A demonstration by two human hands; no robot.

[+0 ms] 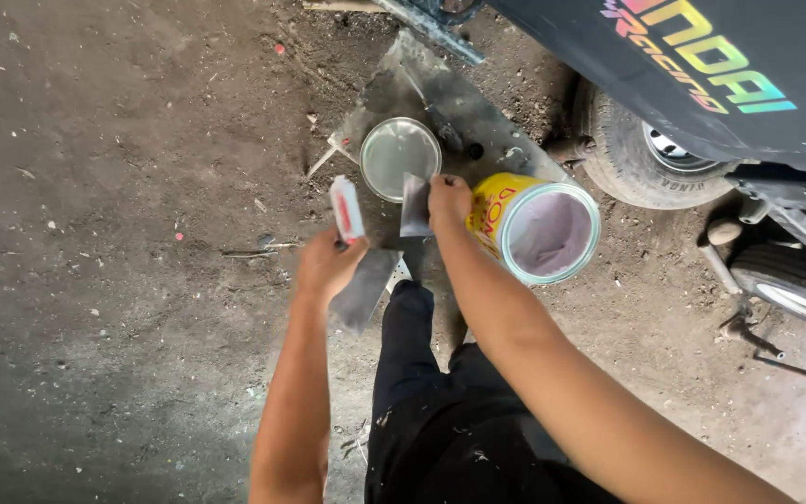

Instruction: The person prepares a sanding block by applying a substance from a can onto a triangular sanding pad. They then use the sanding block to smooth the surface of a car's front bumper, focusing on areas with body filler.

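Note:
My left hand (326,266) grips a small white and red tube (346,209) together with a flat grey metal spreader blade (363,289) that hangs below the fist. My right hand (449,199) holds a second grey spreader blade (414,206) upright. Both hands hover over a grey metal sheet (487,117) lying on the dirt floor. On that sheet rests a round tin lid (399,157), just beyond my hands. A yellow tin (535,227) lies tilted on its side right of my right hand, with pale grey paste inside.
A dark vehicle body panel (701,75) with colourful lettering overhangs the top right, with a tyre (641,154) and suspension parts (795,219) under it. My dark-trousered knee (409,327) is below the hands. Dusty ground (114,233) stretches to the left.

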